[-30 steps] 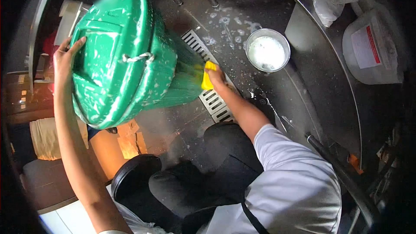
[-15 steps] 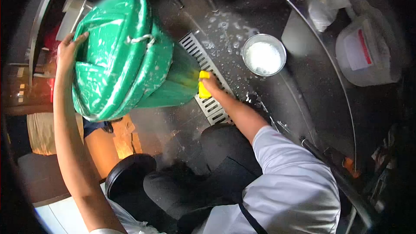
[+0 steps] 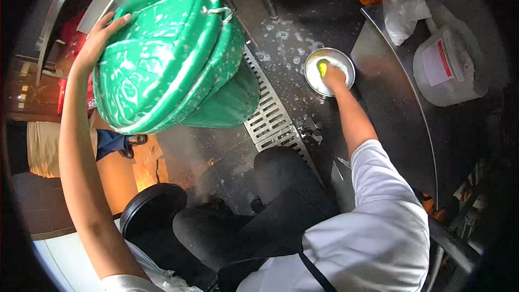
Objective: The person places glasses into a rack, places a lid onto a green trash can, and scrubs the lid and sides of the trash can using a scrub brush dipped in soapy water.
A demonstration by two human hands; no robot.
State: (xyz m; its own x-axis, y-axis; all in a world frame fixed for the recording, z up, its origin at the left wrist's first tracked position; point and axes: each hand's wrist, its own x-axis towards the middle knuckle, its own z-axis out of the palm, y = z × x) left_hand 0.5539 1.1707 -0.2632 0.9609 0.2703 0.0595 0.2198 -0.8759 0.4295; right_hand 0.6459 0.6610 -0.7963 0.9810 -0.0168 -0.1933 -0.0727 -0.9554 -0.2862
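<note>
To wet the sponge well, press it below the suds, squeeze and let it swell, then ease out the excess over the metal bowl so it doesn't drip. A light touch matters — leaning on the rim could tip the bowl. The left palm is best used as a steady, gentle brace, since the soapy green bin looks slippery.

The right hand grasps the sponge inside the bowl, though blur and foam obscure the fingertips. The left hand is unclenched, its fingers spread on the edge of the bin's lid. Taking the view as a dial with twelve at the top, the bin is at about four o'clock from the left hand and nine from the right — the floor drain runs between bin and bowl.
</note>
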